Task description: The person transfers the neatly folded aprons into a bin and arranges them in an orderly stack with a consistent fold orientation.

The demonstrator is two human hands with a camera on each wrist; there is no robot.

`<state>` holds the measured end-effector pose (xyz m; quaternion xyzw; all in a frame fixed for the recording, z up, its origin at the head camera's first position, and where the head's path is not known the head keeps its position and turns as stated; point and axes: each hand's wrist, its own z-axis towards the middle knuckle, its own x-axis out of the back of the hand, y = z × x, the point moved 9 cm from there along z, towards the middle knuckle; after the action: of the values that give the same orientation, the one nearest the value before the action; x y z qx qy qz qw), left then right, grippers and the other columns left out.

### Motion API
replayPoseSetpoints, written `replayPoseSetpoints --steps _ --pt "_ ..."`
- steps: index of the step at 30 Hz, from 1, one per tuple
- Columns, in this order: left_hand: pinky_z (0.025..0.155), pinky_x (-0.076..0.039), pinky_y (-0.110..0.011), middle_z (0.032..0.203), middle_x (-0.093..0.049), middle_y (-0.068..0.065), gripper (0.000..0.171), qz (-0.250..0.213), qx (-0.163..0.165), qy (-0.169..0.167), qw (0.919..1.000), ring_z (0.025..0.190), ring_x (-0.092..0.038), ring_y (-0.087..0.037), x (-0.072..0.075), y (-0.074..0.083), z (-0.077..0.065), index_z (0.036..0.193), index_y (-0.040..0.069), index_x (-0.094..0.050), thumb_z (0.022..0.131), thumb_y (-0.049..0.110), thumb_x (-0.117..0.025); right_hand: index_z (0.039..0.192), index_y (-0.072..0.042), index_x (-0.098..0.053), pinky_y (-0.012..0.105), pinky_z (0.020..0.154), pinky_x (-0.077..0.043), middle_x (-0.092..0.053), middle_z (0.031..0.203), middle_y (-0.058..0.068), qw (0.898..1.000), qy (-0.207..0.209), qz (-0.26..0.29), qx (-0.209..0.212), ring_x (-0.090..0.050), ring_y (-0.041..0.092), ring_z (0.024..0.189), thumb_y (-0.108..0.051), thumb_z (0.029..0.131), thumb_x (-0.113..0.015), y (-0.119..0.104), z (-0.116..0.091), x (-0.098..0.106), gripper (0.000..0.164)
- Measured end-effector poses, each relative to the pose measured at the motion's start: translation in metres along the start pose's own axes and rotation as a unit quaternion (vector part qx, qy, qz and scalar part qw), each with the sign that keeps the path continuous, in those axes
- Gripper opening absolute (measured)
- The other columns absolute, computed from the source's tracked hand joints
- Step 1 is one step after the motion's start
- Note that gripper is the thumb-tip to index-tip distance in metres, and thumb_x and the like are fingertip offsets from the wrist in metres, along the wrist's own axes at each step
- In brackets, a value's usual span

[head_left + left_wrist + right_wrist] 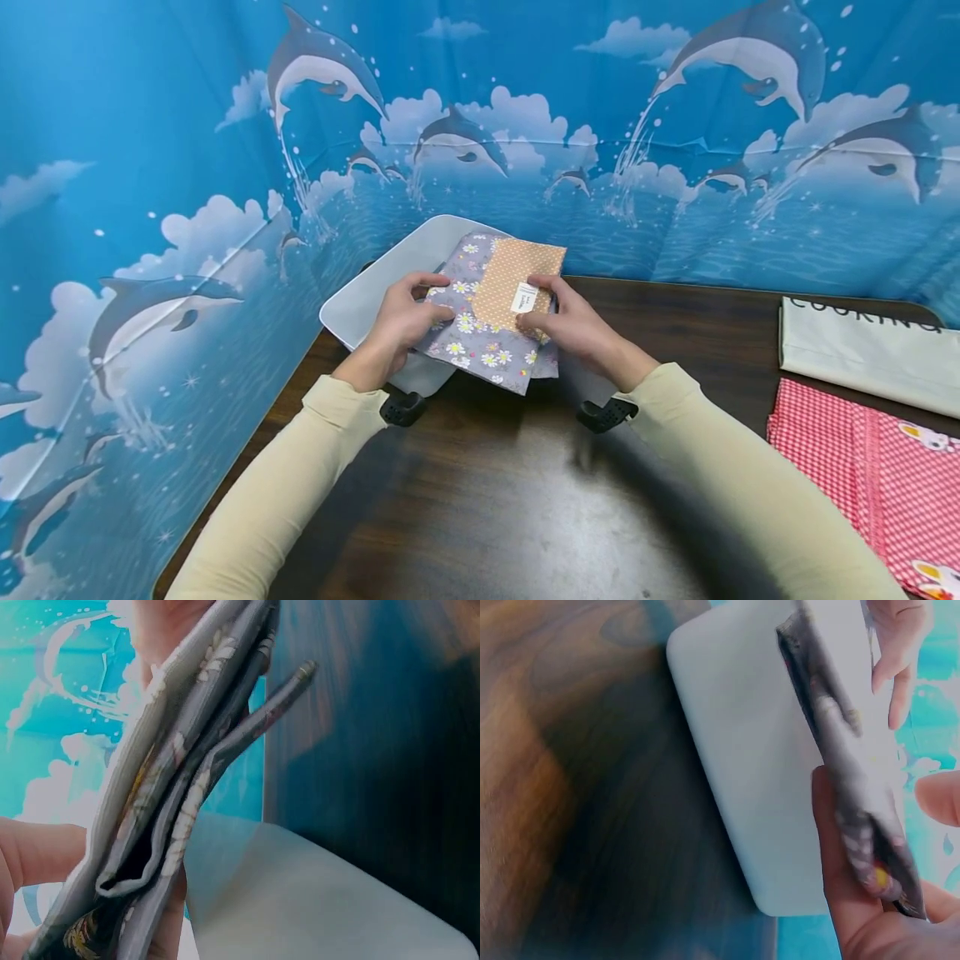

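A folded grey apron (457, 333) with white daisies, an orange dotted panel and a small white label is held up over the near side of a white plastic bin (375, 275). My left hand (401, 321) grips its left edge. At the right edge, my right hand (581, 329) holds the apron, its thumb and a finger at the label. The left wrist view shows the stacked fold layers (172, 780) edge-on. In the right wrist view, fingers (836, 855) lie behind the apron (847, 765). Much of the bin's inside is hidden behind the apron.
On the right of the dark wooden table (525, 517) lie a folded cream cloth (862, 354) lettered COOKING and a red checked cloth (840, 467) with rabbit pictures. A blue dolphin curtain (637, 208) hangs along the back and left sides.
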<state>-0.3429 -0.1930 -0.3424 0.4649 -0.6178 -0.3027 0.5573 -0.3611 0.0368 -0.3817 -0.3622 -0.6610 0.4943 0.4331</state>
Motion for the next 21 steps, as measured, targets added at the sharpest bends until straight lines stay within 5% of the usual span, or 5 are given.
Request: replayPoseSetpoints --steps 4,12,21 --pt "0.085 -0.052 -0.034 0.148 -0.056 -0.018 0.053 0.001 0.0 0.01 0.9999 0.117 -0.058 -0.029 0.005 -0.001 0.003 0.144 0.013 -0.064 0.094 0.002 -0.072 0.169 -0.02 -0.032 0.051 0.124 -0.034 -0.013 0.181 0.004 0.999 -0.012 0.041 -0.004 -0.03 0.027 0.157 -0.012 0.101 -0.068 0.002 0.001 -0.005 0.077" --pt "0.074 -0.057 -0.028 0.139 -0.062 -0.017 0.05 -0.007 -0.005 0.031 0.9995 0.107 -0.065 -0.027 0.018 -0.004 0.007 0.142 0.011 -0.065 0.094 0.006 -0.076 0.169 -0.014 -0.033 0.048 0.123 -0.037 -0.016 0.18 0.005 0.997 -0.006 0.082 -0.004 -0.029 0.027 0.155 0.006 0.098 -0.061 0.001 0.002 -0.01 0.078" --pt "0.071 -0.058 -0.022 0.119 -0.061 -0.011 0.065 -0.002 0.005 -0.045 0.999 0.086 -0.066 -0.013 0.018 -0.01 0.0 0.156 0.018 -0.056 0.095 0.009 -0.078 0.168 -0.013 -0.034 0.047 0.121 -0.039 -0.02 0.179 0.007 0.996 0.013 0.086 -0.011 -0.032 0.028 0.153 0.009 0.098 -0.061 0.002 0.003 -0.009 0.078"
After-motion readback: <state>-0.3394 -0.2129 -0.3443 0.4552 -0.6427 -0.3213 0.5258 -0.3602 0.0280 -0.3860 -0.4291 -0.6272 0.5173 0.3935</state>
